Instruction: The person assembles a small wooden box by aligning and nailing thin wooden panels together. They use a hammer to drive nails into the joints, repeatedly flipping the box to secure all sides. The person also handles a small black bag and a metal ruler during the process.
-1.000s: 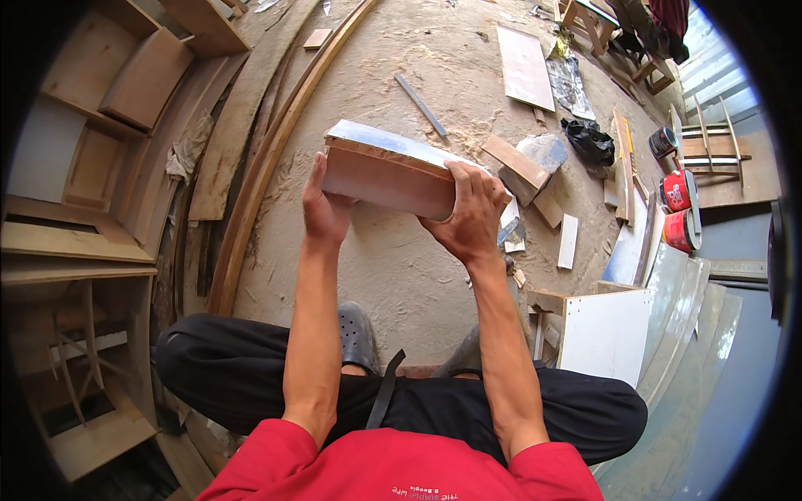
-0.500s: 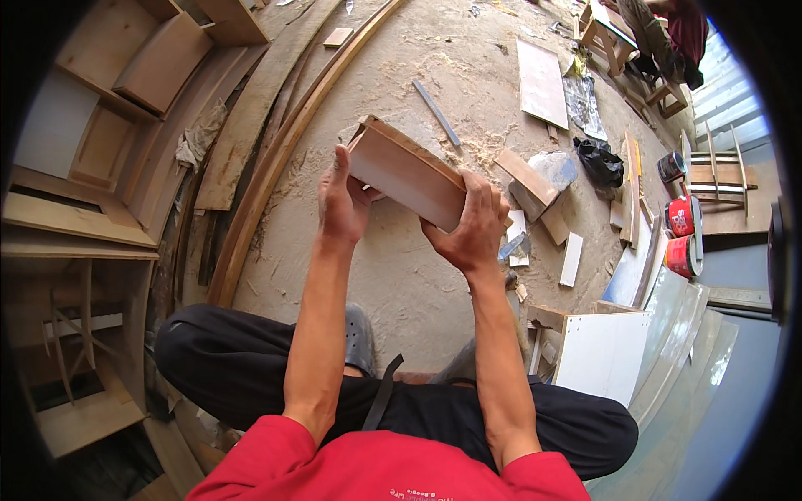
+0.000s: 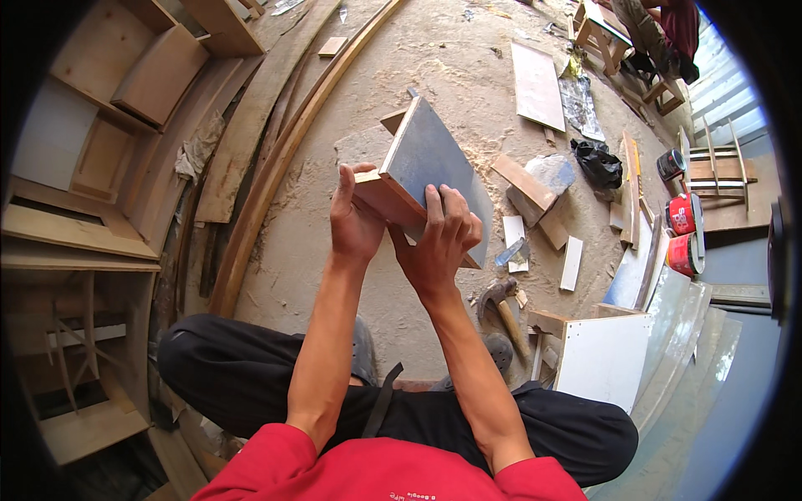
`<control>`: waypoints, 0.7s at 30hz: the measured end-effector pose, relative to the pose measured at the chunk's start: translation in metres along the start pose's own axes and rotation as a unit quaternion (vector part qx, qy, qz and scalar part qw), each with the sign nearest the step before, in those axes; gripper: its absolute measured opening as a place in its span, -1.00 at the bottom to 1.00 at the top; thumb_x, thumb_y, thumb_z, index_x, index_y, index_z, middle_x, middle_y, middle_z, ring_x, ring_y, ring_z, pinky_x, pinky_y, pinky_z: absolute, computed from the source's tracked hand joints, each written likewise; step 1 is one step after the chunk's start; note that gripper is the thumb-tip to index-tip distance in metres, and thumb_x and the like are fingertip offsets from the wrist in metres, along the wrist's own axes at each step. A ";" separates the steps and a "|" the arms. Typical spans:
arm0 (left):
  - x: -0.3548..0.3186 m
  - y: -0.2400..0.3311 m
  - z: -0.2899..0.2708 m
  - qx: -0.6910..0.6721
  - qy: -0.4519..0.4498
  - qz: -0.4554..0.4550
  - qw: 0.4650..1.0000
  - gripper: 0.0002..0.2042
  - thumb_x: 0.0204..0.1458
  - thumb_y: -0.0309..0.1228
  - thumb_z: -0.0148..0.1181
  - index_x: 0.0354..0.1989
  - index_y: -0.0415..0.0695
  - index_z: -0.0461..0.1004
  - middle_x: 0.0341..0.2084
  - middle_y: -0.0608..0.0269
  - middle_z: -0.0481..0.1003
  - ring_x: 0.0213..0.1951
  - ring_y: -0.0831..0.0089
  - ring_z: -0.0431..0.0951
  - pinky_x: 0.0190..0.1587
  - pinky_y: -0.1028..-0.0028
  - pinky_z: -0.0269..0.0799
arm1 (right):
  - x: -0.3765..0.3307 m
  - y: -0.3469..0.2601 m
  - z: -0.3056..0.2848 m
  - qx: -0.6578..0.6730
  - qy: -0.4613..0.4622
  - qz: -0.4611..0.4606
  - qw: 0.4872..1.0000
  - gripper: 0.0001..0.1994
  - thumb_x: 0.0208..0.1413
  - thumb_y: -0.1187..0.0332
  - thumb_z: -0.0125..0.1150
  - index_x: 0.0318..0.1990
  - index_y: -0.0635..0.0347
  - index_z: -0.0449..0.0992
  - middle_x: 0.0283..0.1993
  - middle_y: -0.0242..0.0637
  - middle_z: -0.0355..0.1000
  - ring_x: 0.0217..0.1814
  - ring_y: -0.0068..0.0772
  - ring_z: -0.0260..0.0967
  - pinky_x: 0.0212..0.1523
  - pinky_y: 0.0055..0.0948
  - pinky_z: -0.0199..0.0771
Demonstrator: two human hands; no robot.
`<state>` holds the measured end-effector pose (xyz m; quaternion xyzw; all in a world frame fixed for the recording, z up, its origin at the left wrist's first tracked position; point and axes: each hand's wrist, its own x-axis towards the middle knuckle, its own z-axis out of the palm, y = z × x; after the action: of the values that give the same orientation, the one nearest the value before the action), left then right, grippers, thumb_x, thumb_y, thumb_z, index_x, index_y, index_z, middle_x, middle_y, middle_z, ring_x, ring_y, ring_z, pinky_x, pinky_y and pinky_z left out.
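Between my hands is a small wooden drawer box (image 3: 436, 160), tilted, with a dark grey-blue face panel turned up to the right and raw wood edges. My left hand (image 3: 355, 221) grips its near left corner, thumb pointing up along the side. My right hand (image 3: 439, 242) is closed on the lower edge, its fingertips on the grey panel. The far side of the box is hidden behind the panel. A claw hammer (image 3: 506, 321) with a wooden handle lies on the floor right of my right forearm.
Right of the box lie wood offcuts (image 3: 526, 179), a stone block (image 3: 551, 171) and a white strip (image 3: 571, 263). A white-faced box (image 3: 603, 355) stands beside my right knee. Long planks (image 3: 284, 142) and wooden cabinets (image 3: 92, 159) line the left. Another person (image 3: 656, 37) sits far right.
The drawer box has been turned, so its grey-blue panel now shows instead of the bare wooden side. My right hand has moved left and closer to my left. The hammer has come into view.
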<state>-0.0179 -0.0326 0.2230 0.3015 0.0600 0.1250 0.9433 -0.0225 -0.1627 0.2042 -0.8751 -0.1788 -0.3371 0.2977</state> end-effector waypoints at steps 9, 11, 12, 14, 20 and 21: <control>0.009 0.005 -0.013 -0.039 0.093 0.028 0.995 -0.65 0.31 0.01 -0.08 -0.10 -0.01 0.42 -0.14 0.21 0.54 -0.04 0.31 0.50 0.08 0.24 0.39 | 0.015 0.008 -0.008 0.180 -0.045 -0.019 0.982 -0.47 0.06 0.12 0.36 0.11 0.17 0.39 0.05 -0.16 0.41 0.09 -0.18 0.37 0.09 -0.18 0.23; 0.013 0.011 -0.022 -0.039 0.123 0.021 0.991 -0.65 0.31 0.02 -0.09 -0.12 0.00 0.42 -0.13 0.23 0.53 -0.03 0.32 0.49 0.09 0.25 0.38 | 0.026 0.027 -0.016 0.247 -0.063 -0.007 0.967 -0.56 0.15 0.07 0.28 0.03 0.21 0.47 -0.15 -0.15 0.53 -0.10 -0.21 0.47 0.02 -0.25 0.33; 0.014 0.013 -0.026 -0.039 0.138 0.018 0.989 -0.64 0.32 0.03 -0.10 -0.12 0.00 0.42 -0.13 0.23 0.53 -0.03 0.33 0.49 0.10 0.26 0.37 | 0.025 0.043 -0.011 0.232 -0.035 0.014 0.972 -0.59 0.19 0.04 0.23 -0.03 0.22 0.51 -0.17 -0.16 0.53 -0.09 -0.21 0.47 -0.01 -0.23 0.33; 0.013 0.018 -0.031 -0.025 0.130 0.035 0.991 -0.60 0.32 0.05 -0.14 -0.07 -0.02 0.44 -0.07 0.24 0.51 0.03 0.31 0.46 0.13 0.24 0.34 | 0.029 0.069 -0.014 0.167 -0.041 0.123 0.977 -0.60 0.24 0.03 0.13 -0.05 0.20 0.52 -0.08 -0.15 0.55 0.00 -0.21 0.47 0.08 -0.23 0.36; 0.011 0.024 -0.037 -0.072 0.085 0.030 0.993 -0.44 0.34 0.07 -0.31 0.20 -0.12 0.36 0.13 0.18 0.43 0.15 0.19 0.40 0.24 0.15 0.26 | 0.029 0.137 -0.025 0.254 -0.192 0.401 0.859 -0.51 0.19 -0.07 0.20 -0.02 0.21 0.56 -0.08 -0.13 0.54 0.01 -0.23 0.47 0.08 -0.21 0.45; 0.011 0.022 -0.038 -0.081 0.085 0.030 0.993 -0.44 0.34 0.05 -0.33 0.20 -0.13 0.36 0.13 0.17 0.43 0.16 0.18 0.39 0.24 0.14 0.26 | 0.029 0.142 -0.028 0.294 -0.222 0.447 0.815 -0.49 0.19 -0.09 0.20 -0.03 0.23 0.57 -0.09 -0.13 0.55 -0.01 -0.21 0.49 0.11 -0.16 0.44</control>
<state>-0.0188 0.0088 0.2044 0.2141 0.1208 0.1835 0.9518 0.0577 -0.2847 0.1842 -0.7807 0.0804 0.1049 0.6107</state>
